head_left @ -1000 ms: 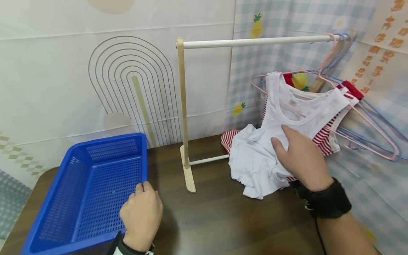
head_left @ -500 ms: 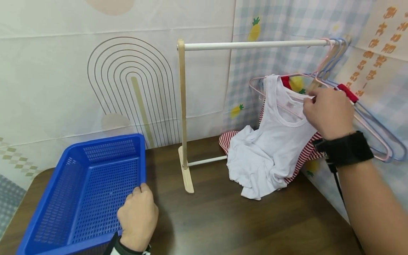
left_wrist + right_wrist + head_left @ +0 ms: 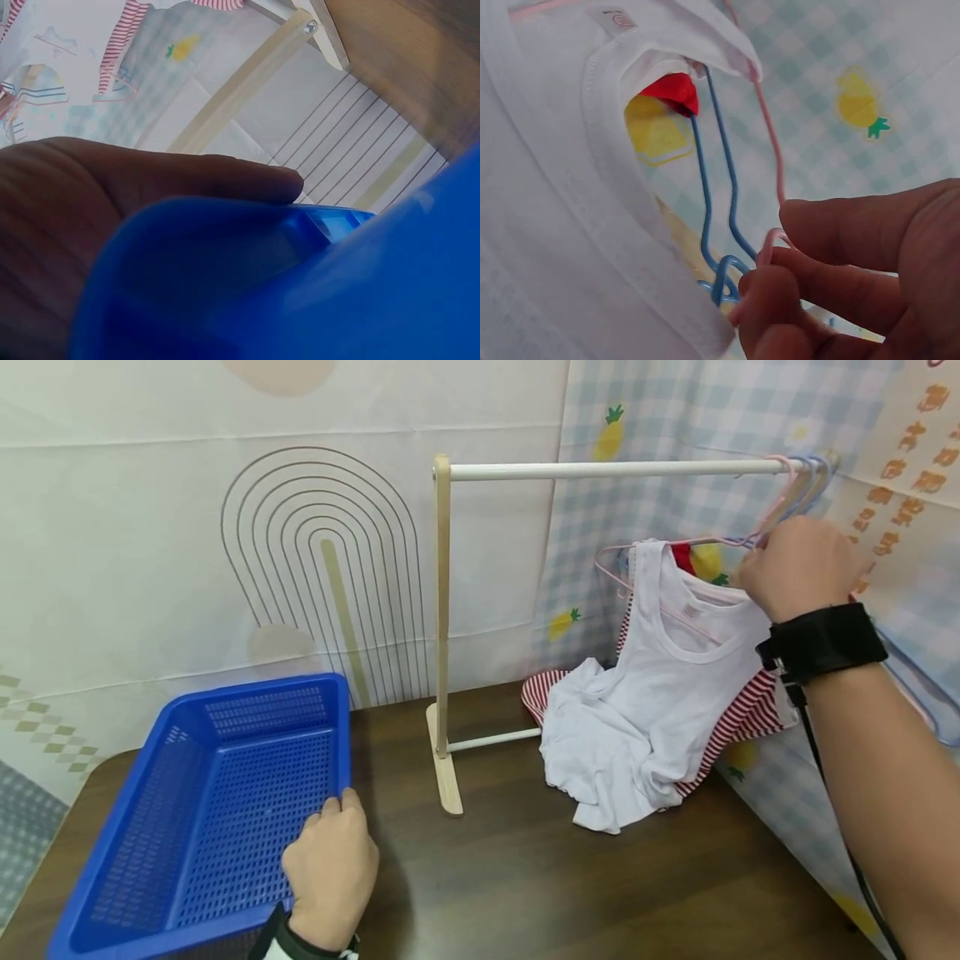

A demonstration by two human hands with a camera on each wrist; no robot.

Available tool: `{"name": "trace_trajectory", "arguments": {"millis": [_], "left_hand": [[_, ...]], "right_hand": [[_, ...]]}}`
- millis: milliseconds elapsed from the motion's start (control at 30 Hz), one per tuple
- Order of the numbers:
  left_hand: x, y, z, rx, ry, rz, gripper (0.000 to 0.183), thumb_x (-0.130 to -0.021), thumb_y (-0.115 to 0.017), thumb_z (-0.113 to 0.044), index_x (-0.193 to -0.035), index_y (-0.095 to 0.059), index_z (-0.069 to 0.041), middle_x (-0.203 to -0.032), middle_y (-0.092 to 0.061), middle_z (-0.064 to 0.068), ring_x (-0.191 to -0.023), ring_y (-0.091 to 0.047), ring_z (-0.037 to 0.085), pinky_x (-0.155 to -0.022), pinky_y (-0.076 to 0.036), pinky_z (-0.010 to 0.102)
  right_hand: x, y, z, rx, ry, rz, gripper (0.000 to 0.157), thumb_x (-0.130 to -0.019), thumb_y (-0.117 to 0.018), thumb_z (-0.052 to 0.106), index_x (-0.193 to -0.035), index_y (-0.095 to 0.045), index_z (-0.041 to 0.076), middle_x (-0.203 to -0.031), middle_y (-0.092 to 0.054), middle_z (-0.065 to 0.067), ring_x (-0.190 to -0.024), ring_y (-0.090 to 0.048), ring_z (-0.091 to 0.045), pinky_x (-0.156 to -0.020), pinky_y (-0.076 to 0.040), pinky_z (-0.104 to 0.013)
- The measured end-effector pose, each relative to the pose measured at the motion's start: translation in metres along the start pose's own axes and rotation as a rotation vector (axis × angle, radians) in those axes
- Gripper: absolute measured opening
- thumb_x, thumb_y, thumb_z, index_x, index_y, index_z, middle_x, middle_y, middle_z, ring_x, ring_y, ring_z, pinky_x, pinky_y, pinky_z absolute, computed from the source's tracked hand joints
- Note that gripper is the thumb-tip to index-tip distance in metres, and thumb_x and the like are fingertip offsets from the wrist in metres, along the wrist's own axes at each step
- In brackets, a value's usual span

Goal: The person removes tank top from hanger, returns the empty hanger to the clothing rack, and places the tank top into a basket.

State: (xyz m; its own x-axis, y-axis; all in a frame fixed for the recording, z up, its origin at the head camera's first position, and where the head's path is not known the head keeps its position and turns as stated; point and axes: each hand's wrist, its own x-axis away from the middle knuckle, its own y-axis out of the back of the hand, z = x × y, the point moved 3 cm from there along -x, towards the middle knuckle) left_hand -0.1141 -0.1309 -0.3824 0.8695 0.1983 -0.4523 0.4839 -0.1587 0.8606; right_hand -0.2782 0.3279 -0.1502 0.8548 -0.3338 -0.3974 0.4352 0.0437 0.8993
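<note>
My left hand (image 3: 332,868) grips the right rim of a blue plastic basket (image 3: 345,735). In the left wrist view the thumb lies along the outside of that rim. My right hand (image 3: 806,568) pinches a pink hanger (image 3: 774,142) close to its neck, just below the rack's bar. From this hanger hangs a white tank top (image 3: 652,693), its lower part bunched on the tabletop. Behind it are a red-and-white striped garment (image 3: 536,693) and blue hangers (image 3: 727,172). The right hand and forearm hide part of the hangers in the head view.
A small clothes rack with a white top bar (image 3: 600,470) and a wooden post (image 3: 442,610) stands on the brown table (image 3: 480,893). All the hangers are bunched at the bar's right end, beside the checked backdrop (image 3: 750,410).
My right hand has risen from the front of the tank top, past its shoulder, to the pink hanger's neck, which it now pinches. The left hand stays on the basket rim.
</note>
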Motion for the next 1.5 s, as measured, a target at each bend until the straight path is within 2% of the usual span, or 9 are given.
{"name": "trace_trajectory", "arguments": {"millis": [167, 400, 600, 733, 833, 1000, 1233, 1333, 1500], "left_hand": [[0.001, 0.000, -0.001, -0.005, 0.012, 0.018, 0.031, -0.086, -0.063, 0.002, -0.115, -0.073, 0.004, -0.104, -0.075, 0.027, -0.081, -0.070, 0.044, -0.051, -0.052, 0.064], [0.001, 0.000, -0.004, -0.008, 0.015, 0.033, 0.032, -0.086, -0.064, 0.000, -0.117, -0.073, 0.002, -0.104, -0.075, 0.025, -0.081, -0.070, 0.042, -0.051, -0.052, 0.062], [0.004, 0.001, -0.002, -0.017, 0.026, 0.025, 0.032, -0.086, -0.064, 0.000, -0.117, -0.073, 0.002, -0.104, -0.075, 0.024, -0.082, -0.070, 0.042, -0.051, -0.052, 0.062], [0.005, 0.002, -0.002, -0.032, 0.005, -0.005, 0.031, -0.085, -0.065, 0.001, -0.115, -0.074, 0.003, -0.102, -0.076, 0.024, -0.079, -0.070, 0.042, -0.049, -0.052, 0.060], [0.003, 0.004, -0.002, -0.045, -0.002, -0.005, 0.032, -0.085, -0.065, 0.001, -0.116, -0.074, 0.003, -0.104, -0.076, 0.025, -0.080, -0.071, 0.042, -0.049, -0.052, 0.060], [0.003, 0.005, 0.000, -0.049, 0.012, 0.016, 0.033, -0.086, -0.064, 0.001, -0.117, -0.073, 0.003, -0.105, -0.076, 0.025, -0.081, -0.071, 0.042, -0.049, -0.052, 0.060], [0.008, 0.002, -0.002, -0.062, -0.055, -0.151, 0.028, -0.081, -0.068, 0.004, -0.108, -0.076, 0.004, -0.092, -0.076, 0.024, -0.071, -0.069, 0.040, -0.043, -0.049, 0.056], [0.007, 0.001, -0.004, -0.069, -0.068, -0.155, 0.028, -0.080, -0.069, 0.004, -0.107, -0.076, 0.005, -0.090, -0.076, 0.024, -0.069, -0.069, 0.040, -0.044, -0.050, 0.055], [0.005, 0.001, -0.006, -0.066, -0.091, -0.136, 0.024, -0.082, -0.074, 0.000, -0.105, -0.076, 0.004, -0.088, -0.075, 0.023, -0.067, -0.069, 0.038, -0.045, -0.051, 0.051]], "right_hand": [[-0.009, -0.002, -0.001, 0.033, -0.004, 0.049, 0.031, -0.096, -0.055, 0.018, -0.092, -0.070, -0.009, -0.074, -0.060, -0.028, -0.082, -0.054, -0.049, -0.062, -0.036, -0.055], [-0.012, 0.001, -0.001, 0.143, -0.010, 0.094, 0.033, -0.093, -0.063, 0.020, -0.096, -0.066, -0.012, -0.087, -0.062, -0.036, -0.084, -0.055, -0.051, -0.064, -0.041, -0.055], [-0.002, 0.011, 0.008, 0.140, -0.003, 0.071, 0.031, -0.094, -0.055, 0.019, -0.072, -0.061, -0.002, -0.070, -0.055, -0.024, -0.072, -0.052, -0.042, -0.056, -0.040, -0.048], [0.015, 0.021, 0.017, 0.139, 0.046, 0.041, 0.037, -0.098, -0.042, 0.017, -0.074, -0.062, -0.003, -0.069, -0.055, -0.022, -0.067, -0.051, -0.039, -0.053, -0.039, -0.046], [0.029, 0.031, 0.023, 0.100, 0.121, -0.003, 0.040, -0.100, -0.041, 0.018, -0.085, -0.065, -0.009, -0.074, -0.058, -0.029, -0.068, -0.051, -0.044, -0.053, -0.038, -0.049], [0.053, 0.039, 0.032, 0.030, 0.242, -0.064, 0.038, -0.103, -0.047, 0.018, -0.097, -0.067, -0.013, -0.087, -0.064, -0.036, -0.074, -0.052, -0.049, -0.055, -0.035, -0.049], [0.101, 0.047, 0.034, -0.057, 0.379, -0.092, 0.029, -0.101, -0.057, 0.014, -0.097, -0.067, -0.012, -0.079, -0.063, -0.034, -0.062, -0.051, -0.040, -0.051, -0.030, -0.039], [0.120, 0.045, 0.032, -0.046, 0.400, -0.062, 0.026, -0.099, -0.064, 0.013, -0.102, -0.067, -0.013, -0.084, -0.064, -0.035, -0.065, -0.053, -0.038, -0.052, -0.035, -0.039], [0.149, 0.038, 0.027, -0.051, 0.564, -0.153, 0.014, -0.091, -0.071, 0.006, -0.096, -0.070, -0.007, -0.088, -0.069, -0.030, -0.067, -0.060, -0.036, -0.055, -0.041, -0.044]]}}
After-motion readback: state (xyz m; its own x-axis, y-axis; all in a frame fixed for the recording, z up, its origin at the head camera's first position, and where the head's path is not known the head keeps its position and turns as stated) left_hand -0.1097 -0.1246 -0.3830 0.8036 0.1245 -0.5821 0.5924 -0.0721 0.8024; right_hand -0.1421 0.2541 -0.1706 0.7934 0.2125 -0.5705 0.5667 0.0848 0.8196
